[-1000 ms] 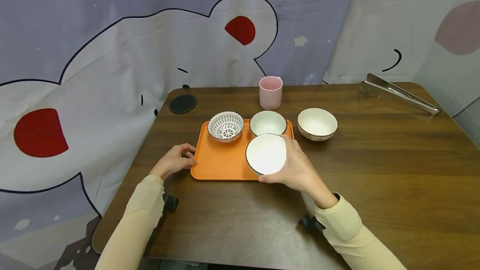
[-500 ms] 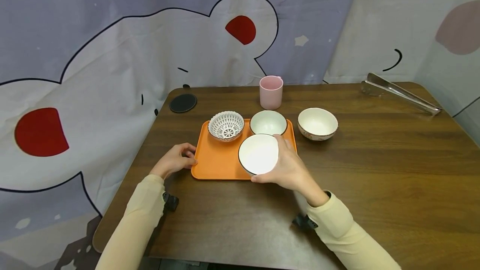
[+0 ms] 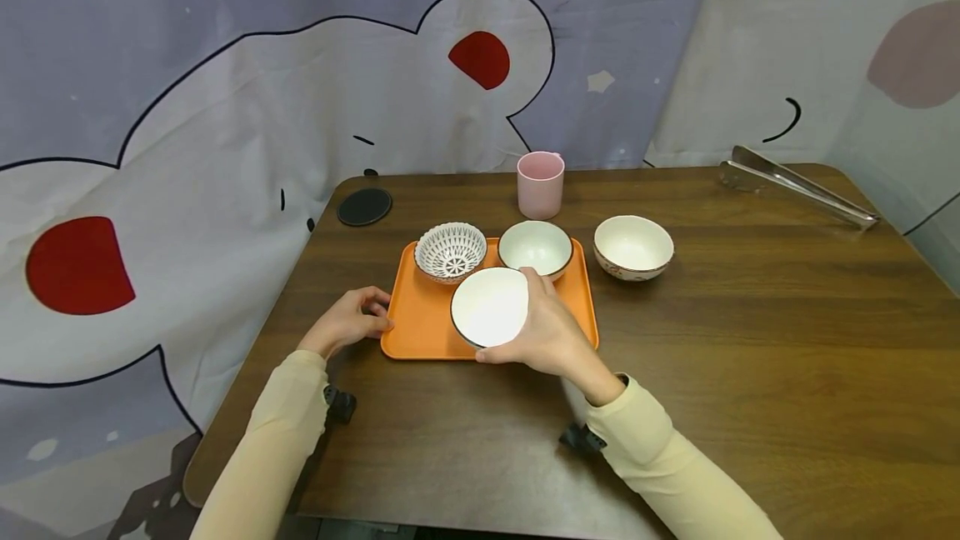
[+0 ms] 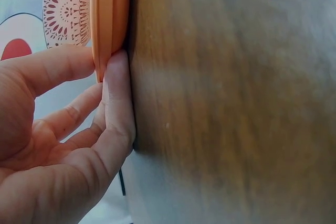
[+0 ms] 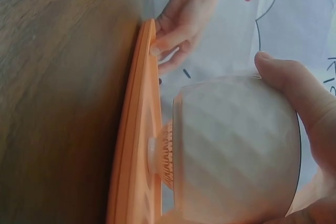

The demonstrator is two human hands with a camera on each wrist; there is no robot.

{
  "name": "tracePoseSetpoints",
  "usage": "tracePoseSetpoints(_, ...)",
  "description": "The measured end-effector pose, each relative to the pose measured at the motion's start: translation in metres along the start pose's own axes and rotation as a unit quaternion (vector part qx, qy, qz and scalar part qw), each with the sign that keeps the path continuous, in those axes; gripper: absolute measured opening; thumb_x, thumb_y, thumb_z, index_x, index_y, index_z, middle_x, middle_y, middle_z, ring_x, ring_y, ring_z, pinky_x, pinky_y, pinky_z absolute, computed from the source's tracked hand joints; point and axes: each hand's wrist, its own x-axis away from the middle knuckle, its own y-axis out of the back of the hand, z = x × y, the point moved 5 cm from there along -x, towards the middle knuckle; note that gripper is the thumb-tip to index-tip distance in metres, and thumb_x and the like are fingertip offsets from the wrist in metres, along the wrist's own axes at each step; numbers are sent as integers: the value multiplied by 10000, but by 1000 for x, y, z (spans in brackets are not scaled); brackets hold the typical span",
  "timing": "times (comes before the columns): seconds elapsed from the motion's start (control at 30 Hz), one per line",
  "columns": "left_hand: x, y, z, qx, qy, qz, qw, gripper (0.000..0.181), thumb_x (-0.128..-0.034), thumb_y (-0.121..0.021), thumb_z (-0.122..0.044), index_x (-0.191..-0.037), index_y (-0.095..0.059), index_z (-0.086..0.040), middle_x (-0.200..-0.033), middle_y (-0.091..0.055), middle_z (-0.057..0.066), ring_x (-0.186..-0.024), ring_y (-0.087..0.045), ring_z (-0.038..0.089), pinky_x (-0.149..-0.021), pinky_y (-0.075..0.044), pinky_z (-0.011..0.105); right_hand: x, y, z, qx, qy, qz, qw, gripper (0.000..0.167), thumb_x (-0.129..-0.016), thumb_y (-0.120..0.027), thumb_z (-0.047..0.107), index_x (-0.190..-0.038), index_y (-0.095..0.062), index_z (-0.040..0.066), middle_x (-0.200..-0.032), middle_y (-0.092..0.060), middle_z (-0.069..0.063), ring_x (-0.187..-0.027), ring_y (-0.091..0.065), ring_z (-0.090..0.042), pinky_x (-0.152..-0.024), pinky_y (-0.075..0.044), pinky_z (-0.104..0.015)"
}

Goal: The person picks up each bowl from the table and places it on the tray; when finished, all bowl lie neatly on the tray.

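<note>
As left hand [image 3: 347, 323] pinches tray [image 3: 423, 330], right hand [image 3: 551, 333] grips bowl [image 3: 489, 307] above it.

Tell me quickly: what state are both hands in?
Left hand: pinching the edge of the orange tray.
Right hand: holding a dark-rimmed white bowl above the orange tray.

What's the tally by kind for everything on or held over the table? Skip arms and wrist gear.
Trays: 1 (orange tray)
Bowls: 4 (patterned bowl, pale green bowl, white bowl in the right hand, bowl right of the tray)
Cups: 1 (pink cup)
Dark round discs: 1
Tongs: 1
Total: 8
</note>
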Motion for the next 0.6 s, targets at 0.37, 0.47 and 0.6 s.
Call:
tracePoseSetpoints(0.37,-1,0,0,13,-87,33,10000,442,-897,-639,-50,-1297,-483,57,-992,-513,126,-847,-597,205,-813,-578,337,-7,-16,0,-58,-35,44,10000,1133,-481,-953,374,-1401,-365,72,-1289,-464,-127,-1112,-556,-302,-936,-499,-451)
tracePoseSetpoints(0.47,-1,0,1,-21,-72,26,10000,436,-900,-636,-50,-1295,-483,55,-992,-515,128,-848,-599,206,-812,-578,332,-9,-20,1,-111,-24,17,9999,1139,-479,-957,368,-1404,-368,62,-1300,-462,-131,-1118,-553,-310,-946,-493,-456)
tracePoseSetpoints(0.6,-2,0,2,-29,-29,3,10000,427,-903,-635,-47,-1291,-487,50,-993,-514,126,-848,-598,202,-810,-577,321,-12,-26,2,-156,-44,56,9999,1187,-483,-960,362,-1441,-337,41,-1341,-440,-144,-1141,-544,-327,-970,-481,-462)
